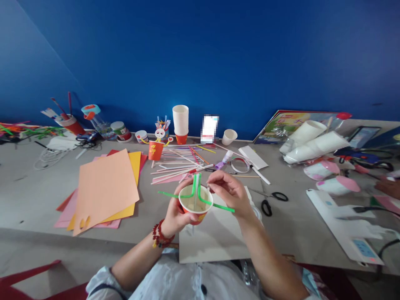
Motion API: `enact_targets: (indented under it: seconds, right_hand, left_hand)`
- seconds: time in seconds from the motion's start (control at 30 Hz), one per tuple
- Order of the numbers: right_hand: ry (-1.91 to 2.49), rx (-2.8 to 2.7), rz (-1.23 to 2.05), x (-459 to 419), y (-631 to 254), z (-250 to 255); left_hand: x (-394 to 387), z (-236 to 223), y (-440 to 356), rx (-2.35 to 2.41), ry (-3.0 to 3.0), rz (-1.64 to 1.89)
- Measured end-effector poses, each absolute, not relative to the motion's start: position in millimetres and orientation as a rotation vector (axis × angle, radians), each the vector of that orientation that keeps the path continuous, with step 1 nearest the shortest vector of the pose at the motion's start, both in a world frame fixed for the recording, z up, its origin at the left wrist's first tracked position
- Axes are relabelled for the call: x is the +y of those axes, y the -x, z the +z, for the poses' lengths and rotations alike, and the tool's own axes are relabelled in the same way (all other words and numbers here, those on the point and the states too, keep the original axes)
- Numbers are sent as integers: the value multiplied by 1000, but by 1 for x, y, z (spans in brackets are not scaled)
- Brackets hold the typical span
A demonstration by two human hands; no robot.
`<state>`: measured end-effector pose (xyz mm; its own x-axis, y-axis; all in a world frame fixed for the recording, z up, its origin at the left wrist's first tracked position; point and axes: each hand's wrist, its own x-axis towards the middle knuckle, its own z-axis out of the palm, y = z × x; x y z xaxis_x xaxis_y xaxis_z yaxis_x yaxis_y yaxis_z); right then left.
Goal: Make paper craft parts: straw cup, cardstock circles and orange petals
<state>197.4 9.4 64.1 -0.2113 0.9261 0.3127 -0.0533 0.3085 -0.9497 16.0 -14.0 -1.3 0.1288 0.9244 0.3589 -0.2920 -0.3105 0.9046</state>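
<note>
My left hand is wrapped round a red and white paper cup, holding it with its mouth tilted towards me. Two green strips, perhaps bendable straws or pipe cleaners, stand up together at the cup's middle and stick out sideways past the rim. A pale thin stick shows just below the cup. Close to the rim's right side, my right hand has its thumb and forefinger pinched together. A tiny whitish bit shows at those fingertips, too small to name. Beneath both hands lies a white sheet.
Stacked coloured paper lies left. Behind are loose paper sticks, a rabbit-decorated cup, stacked white cups and a glue stick. Scissors and a white power strip lie right. A co-worker's hand appears far right.
</note>
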Motion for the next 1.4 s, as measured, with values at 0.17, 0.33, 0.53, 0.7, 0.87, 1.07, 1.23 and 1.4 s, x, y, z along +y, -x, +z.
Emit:
enact_targets:
  seconds: [0.17,0.33,0.53,0.7,0.87,1.07,1.23,1.4]
  right_hand:
    - [711,-1469,1218,-14,-201,46]
    - [672,-1481,1099,-24,-199,42]
    - [674,-1490,1056,-23,-198,43]
    - [664,-1524,954,-23,-198,42]
    - [671,-1546,907,-22,-198,43]
    - [667,-1506,878,-24,-198,43]
    - [689,-1539,923,-24,-203,46]
    - [740,-1557,978,-23,-202,46]
  left_hand:
    - [-14,-3,-16,677,-1264,1448]
    - [-13,-3,-18,650,-1317,1450]
    - [-14,-1,-15,664,-1333,1419]
    - [-15,1,-13,709,-1358,1437]
    - [-16,9,-17,776,-1390,1523]
    - [-15,15,-16,764,-1378,1562]
    - [-13,11,-11,723,-1415,1537]
    - [-14,8,-12,703,-1382,1503]
